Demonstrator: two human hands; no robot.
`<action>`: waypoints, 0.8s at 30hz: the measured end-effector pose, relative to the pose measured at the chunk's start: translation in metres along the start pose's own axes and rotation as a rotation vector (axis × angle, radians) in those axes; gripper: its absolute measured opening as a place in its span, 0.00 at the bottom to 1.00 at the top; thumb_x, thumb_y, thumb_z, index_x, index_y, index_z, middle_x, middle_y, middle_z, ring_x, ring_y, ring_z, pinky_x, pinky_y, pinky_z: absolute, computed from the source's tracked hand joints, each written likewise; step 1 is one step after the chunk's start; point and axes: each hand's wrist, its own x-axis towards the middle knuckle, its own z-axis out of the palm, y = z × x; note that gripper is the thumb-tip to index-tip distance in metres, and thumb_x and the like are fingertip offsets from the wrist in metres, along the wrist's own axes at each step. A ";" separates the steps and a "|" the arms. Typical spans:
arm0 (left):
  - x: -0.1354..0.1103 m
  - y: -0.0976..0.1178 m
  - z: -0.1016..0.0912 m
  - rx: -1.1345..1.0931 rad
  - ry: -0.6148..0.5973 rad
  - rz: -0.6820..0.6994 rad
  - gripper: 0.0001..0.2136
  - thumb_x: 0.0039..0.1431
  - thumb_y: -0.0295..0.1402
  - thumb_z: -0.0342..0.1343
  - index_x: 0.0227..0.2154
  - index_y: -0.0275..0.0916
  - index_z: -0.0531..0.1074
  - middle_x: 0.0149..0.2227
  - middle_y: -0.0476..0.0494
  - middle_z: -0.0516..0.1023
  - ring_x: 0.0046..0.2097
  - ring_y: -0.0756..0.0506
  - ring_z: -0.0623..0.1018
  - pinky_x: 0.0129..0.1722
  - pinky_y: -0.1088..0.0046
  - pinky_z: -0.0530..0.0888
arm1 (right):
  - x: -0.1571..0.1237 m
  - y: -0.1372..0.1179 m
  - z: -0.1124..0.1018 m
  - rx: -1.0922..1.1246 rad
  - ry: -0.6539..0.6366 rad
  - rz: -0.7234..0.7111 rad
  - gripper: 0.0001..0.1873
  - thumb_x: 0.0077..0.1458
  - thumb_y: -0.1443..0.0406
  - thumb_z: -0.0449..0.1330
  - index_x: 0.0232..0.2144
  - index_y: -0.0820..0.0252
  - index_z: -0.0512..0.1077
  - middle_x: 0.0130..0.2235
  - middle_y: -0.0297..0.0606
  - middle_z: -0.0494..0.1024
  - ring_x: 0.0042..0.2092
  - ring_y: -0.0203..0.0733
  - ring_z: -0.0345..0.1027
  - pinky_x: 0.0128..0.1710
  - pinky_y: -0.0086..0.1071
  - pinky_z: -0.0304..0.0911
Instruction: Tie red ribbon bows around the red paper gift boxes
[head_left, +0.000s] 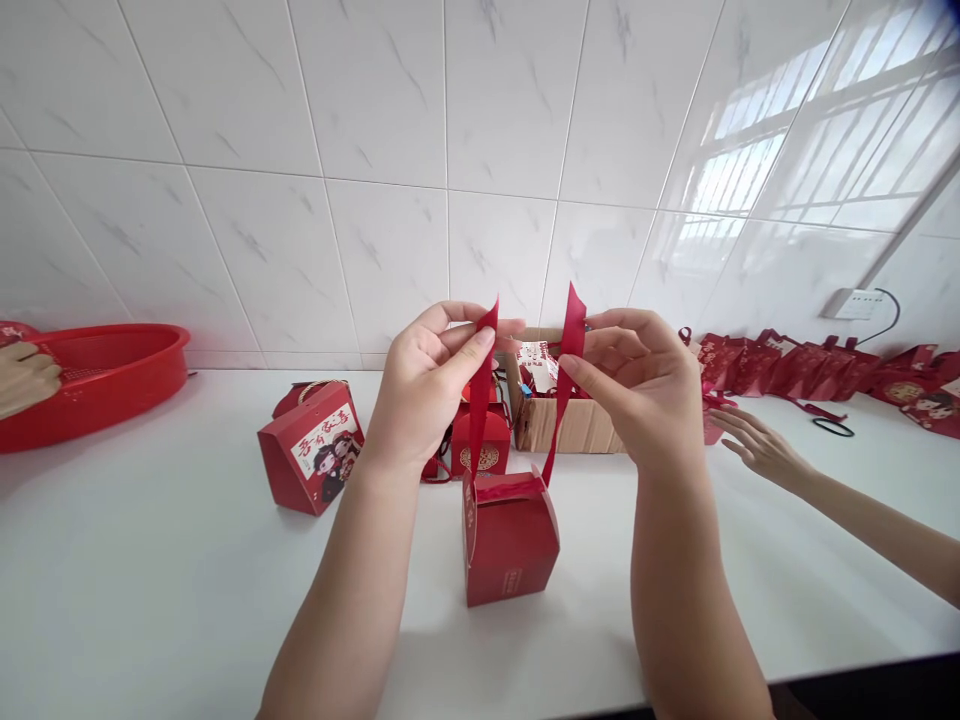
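Two ribbon ends: both ends of the red ribbon (478, 425) held up above the near box, one per hand, tips projecting past the fingers.
Left hand (435, 375): thumb and finger clamped on the left ribbon end.
Right hand (651, 375): thumb and finger clamped on the right ribbon end; remaining fingers slightly spread.
Near box: one red box (514, 545), upright on the white table (187, 570), below and between the hands; ribbon lies across its top and rises at both sides.
Printed box: one (311, 455), left of the left forearm, bearing a couple's picture.
Emblem box: one (482, 440), behind the near box, partly hidden by ribbon.
Carton: one cardboard box (577, 425), behind the right ribbon end, partly covered by the right hand; contents not countable.
Basket: one red basket (150, 400), far left.
Other people's hands: two; one (26, 378) at the basket, one (761, 445) at right.
Right-hand stock: several red gift boxes (795, 365), overlapping, exact count indeterminable.
Scissors: one pair (831, 425), before that stock.
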 end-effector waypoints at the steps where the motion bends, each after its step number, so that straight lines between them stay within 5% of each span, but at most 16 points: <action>1: 0.000 0.000 0.001 -0.014 -0.001 0.000 0.04 0.55 0.30 0.60 0.33 0.39 0.71 0.36 0.43 0.81 0.38 0.45 0.80 0.45 0.64 0.76 | 0.000 0.000 0.000 -0.005 0.001 0.000 0.13 0.47 0.68 0.65 0.38 0.54 0.71 0.32 0.31 0.76 0.34 0.37 0.74 0.33 0.34 0.72; 12: 0.001 -0.003 0.001 0.031 0.155 0.060 0.06 0.49 0.33 0.65 0.30 0.38 0.76 0.29 0.47 0.79 0.34 0.48 0.79 0.37 0.72 0.76 | -0.001 0.003 0.004 -0.014 0.089 -0.062 0.06 0.46 0.66 0.67 0.31 0.56 0.77 0.32 0.34 0.80 0.34 0.40 0.75 0.35 0.36 0.73; 19: 0.001 -0.003 0.002 0.038 0.199 0.094 0.07 0.47 0.33 0.67 0.29 0.39 0.76 0.30 0.48 0.80 0.35 0.48 0.80 0.36 0.72 0.77 | -0.001 0.000 0.003 -0.029 0.070 -0.029 0.22 0.48 0.65 0.66 0.47 0.51 0.70 0.32 0.33 0.79 0.35 0.41 0.76 0.36 0.38 0.74; 24: 0.002 -0.005 0.003 0.031 0.205 0.089 0.07 0.47 0.33 0.67 0.29 0.39 0.76 0.30 0.48 0.80 0.35 0.48 0.79 0.36 0.72 0.77 | 0.000 0.001 0.002 -0.015 0.027 0.006 0.18 0.48 0.64 0.66 0.43 0.54 0.72 0.34 0.35 0.80 0.36 0.42 0.76 0.36 0.39 0.75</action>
